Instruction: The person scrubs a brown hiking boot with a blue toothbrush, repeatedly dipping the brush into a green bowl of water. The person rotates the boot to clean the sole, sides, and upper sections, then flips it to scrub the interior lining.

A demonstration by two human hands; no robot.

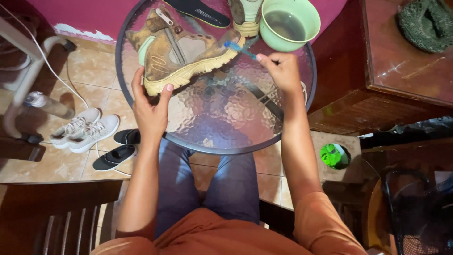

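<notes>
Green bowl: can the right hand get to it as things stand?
Probably yes. The right hand sits just below the green bowl on the glass table, nothing between them. It holds a blue toothbrush, so its grip is occupied.

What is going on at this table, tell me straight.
A seated person steadies a tan boot on its side on the round glass table with the left hand. The right hand holds a blue toothbrush against the boot's toe. A green bowl of murky water stands beside it.
</notes>
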